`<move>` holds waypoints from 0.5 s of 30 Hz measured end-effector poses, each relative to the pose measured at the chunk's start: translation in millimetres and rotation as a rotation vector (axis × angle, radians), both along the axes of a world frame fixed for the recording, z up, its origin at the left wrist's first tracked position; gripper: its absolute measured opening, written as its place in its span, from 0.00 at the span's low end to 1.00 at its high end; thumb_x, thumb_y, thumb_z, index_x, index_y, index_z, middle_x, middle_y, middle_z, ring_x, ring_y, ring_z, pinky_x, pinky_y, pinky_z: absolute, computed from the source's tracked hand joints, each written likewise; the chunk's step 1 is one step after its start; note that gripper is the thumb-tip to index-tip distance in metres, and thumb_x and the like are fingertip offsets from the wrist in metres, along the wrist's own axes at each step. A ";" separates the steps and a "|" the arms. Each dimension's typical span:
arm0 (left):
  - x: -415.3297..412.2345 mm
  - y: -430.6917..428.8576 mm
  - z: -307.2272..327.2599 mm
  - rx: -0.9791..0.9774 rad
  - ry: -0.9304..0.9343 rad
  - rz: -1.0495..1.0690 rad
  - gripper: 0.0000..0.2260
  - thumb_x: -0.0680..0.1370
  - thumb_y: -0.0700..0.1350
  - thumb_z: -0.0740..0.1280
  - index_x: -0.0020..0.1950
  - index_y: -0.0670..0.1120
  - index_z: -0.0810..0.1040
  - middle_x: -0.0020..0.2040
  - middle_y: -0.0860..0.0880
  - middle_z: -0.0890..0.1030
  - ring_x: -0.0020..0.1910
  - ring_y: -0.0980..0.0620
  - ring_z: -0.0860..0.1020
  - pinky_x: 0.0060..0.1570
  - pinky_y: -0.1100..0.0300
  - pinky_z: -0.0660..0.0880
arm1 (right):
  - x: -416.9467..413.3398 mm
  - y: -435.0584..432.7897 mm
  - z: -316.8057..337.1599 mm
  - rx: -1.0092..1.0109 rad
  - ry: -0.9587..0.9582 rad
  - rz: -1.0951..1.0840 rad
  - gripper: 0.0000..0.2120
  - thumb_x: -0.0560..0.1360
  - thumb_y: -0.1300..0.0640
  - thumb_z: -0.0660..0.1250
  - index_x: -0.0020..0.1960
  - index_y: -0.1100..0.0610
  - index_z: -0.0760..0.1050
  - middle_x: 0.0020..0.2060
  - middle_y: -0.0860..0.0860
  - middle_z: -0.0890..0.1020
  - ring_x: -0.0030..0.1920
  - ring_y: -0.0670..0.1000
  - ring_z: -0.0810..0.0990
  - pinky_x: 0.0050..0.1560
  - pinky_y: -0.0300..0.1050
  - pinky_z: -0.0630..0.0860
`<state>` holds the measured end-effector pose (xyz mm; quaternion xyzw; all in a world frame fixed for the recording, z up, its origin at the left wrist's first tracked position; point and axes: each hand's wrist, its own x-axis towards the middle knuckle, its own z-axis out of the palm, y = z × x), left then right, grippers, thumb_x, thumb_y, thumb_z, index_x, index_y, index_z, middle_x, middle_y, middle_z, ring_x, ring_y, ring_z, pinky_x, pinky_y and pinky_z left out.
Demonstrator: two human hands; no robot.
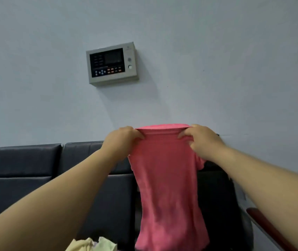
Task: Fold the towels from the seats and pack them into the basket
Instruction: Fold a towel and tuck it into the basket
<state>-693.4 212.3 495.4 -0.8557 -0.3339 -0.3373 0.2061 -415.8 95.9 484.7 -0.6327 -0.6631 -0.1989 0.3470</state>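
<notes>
A pink towel (168,187) hangs in the air in front of the dark seats (24,169). My left hand (121,140) pinches its top left corner and my right hand (201,139) pinches its top right corner, both at the same height. The top edge is folded over between the hands and the cloth drops down past the bottom of the view. A crumpled pale yellow towel (93,244) lies at the bottom edge, partly behind my left forearm. No basket is in view.
A row of dark padded seats runs along a pale wall. A grey control panel (112,63) is fixed on the wall above them. A reddish wooden armrest (269,229) juts in at the lower right.
</notes>
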 end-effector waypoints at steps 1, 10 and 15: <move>-3.9 -6.1 -3.8 0.018 0.032 -0.005 0.16 0.80 0.45 0.65 0.64 0.63 0.79 0.59 0.54 0.79 0.59 0.49 0.78 0.56 0.54 0.75 | -1.0 -5.8 -5.6 -0.017 -0.001 0.017 0.24 0.74 0.66 0.65 0.59 0.41 0.83 0.57 0.47 0.80 0.60 0.52 0.78 0.64 0.48 0.74; -17.8 -69.4 -154.3 -0.630 0.232 -0.132 0.18 0.74 0.38 0.70 0.55 0.59 0.85 0.45 0.60 0.81 0.42 0.61 0.81 0.40 0.68 0.75 | -4.5 -66.1 -148.3 -0.672 0.120 0.101 0.18 0.69 0.58 0.77 0.43 0.33 0.82 0.52 0.42 0.84 0.53 0.47 0.83 0.59 0.47 0.80; -25.6 -96.8 -248.3 -1.120 0.342 -0.252 0.13 0.73 0.44 0.76 0.54 0.60 0.85 0.43 0.45 0.84 0.33 0.42 0.82 0.30 0.51 0.80 | -4.2 -105.6 -242.5 -1.205 0.561 0.172 0.14 0.70 0.65 0.78 0.50 0.47 0.87 0.58 0.53 0.83 0.54 0.51 0.83 0.57 0.51 0.83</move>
